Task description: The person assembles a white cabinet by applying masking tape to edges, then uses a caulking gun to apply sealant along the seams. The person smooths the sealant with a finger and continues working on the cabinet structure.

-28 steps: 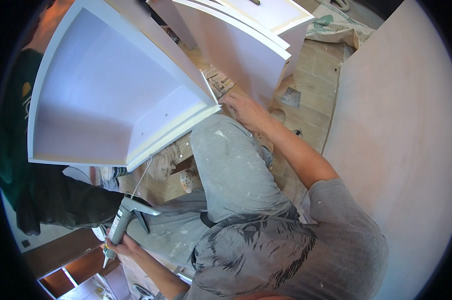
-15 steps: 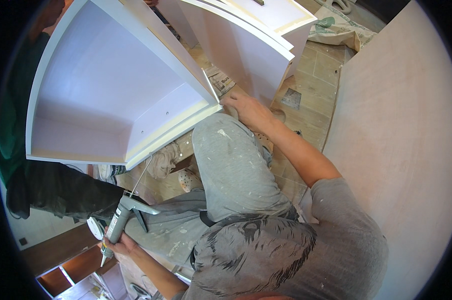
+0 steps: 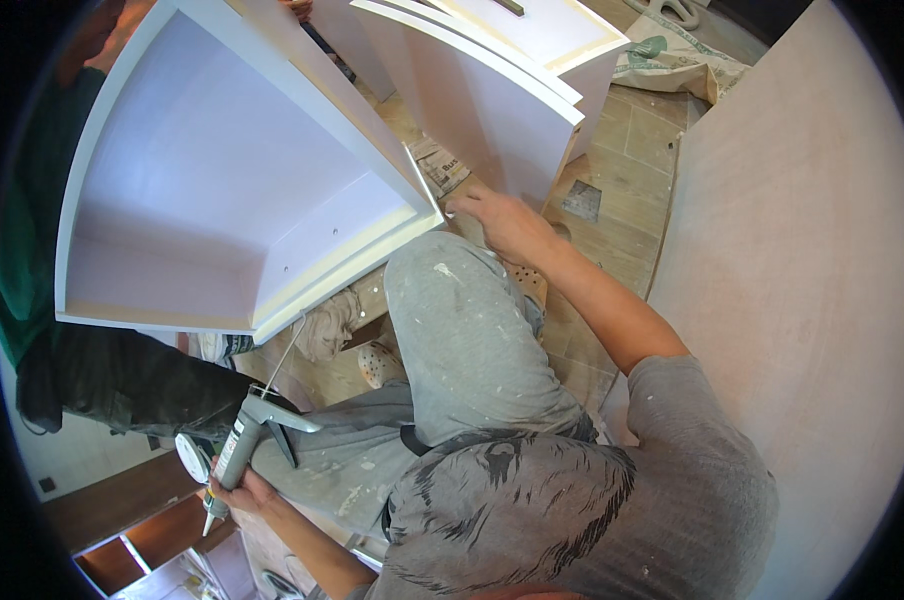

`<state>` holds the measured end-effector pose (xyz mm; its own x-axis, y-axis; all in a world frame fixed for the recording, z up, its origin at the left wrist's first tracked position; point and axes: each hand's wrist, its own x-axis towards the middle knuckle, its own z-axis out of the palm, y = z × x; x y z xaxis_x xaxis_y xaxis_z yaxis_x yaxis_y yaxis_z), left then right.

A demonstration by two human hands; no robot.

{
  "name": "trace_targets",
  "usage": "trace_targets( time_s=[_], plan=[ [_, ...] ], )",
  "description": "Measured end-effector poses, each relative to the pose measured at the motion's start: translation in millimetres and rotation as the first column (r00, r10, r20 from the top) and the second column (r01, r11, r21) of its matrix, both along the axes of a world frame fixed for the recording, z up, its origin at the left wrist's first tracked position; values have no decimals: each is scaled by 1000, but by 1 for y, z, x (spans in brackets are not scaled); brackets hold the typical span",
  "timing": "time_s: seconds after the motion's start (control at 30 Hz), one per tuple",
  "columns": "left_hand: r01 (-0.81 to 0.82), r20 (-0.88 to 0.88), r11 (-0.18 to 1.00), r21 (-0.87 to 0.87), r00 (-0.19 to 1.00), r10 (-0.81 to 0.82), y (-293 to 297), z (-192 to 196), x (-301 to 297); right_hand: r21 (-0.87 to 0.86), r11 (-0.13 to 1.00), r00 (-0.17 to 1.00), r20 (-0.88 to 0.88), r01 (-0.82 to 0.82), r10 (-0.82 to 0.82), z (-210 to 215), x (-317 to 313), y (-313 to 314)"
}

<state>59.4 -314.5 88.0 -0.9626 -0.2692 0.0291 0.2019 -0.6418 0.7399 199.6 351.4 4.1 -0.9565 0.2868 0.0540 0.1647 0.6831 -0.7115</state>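
Observation:
My left hand (image 3: 244,494), low on the left, is wrapped around a grey caulking gun (image 3: 237,445) with a cartridge in it, its nozzle pointing down and its rod up. A round white roll-like thing (image 3: 192,458) shows beside the cartridge. My right hand (image 3: 507,228) is just right of the near corner of a white cabinet box (image 3: 222,150), fingers reaching toward it and a little apart from it. Its fingers look loosely stretched, with nothing visible in them. Along the cabinet's right edge runs a thin white strip (image 3: 425,182) ending at that corner.
More white curved panels (image 3: 482,110) stand behind the cabinet. A large pale panel (image 3: 802,260) rises on the right. Another person's dark-clothed leg (image 3: 152,375) is at left. Rags (image 3: 324,328) lie below the cabinet; a sack (image 3: 682,60) lies on the tiled floor (image 3: 627,180).
My right hand has come slightly off the cabinet corner. The thin white strip, earlier standing away from the edge, now lies closer along it. My left hand holds the caulking gun almost unmoved.

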Motion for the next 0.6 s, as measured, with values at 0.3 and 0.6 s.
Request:
trace_targets(
  time_s=[0.3, 0.6],
  plan=[
    [-25, -9, 999, 29, 1000, 25, -2, -1, 0, -14, 999, 999, 20, -34, 35, 6, -8, 0],
    [-1, -6, 1000, 6, 1000, 1, 2, 0, 3, 97, 991, 995, 56, -89, 83, 9, -2, 2]
  ],
)
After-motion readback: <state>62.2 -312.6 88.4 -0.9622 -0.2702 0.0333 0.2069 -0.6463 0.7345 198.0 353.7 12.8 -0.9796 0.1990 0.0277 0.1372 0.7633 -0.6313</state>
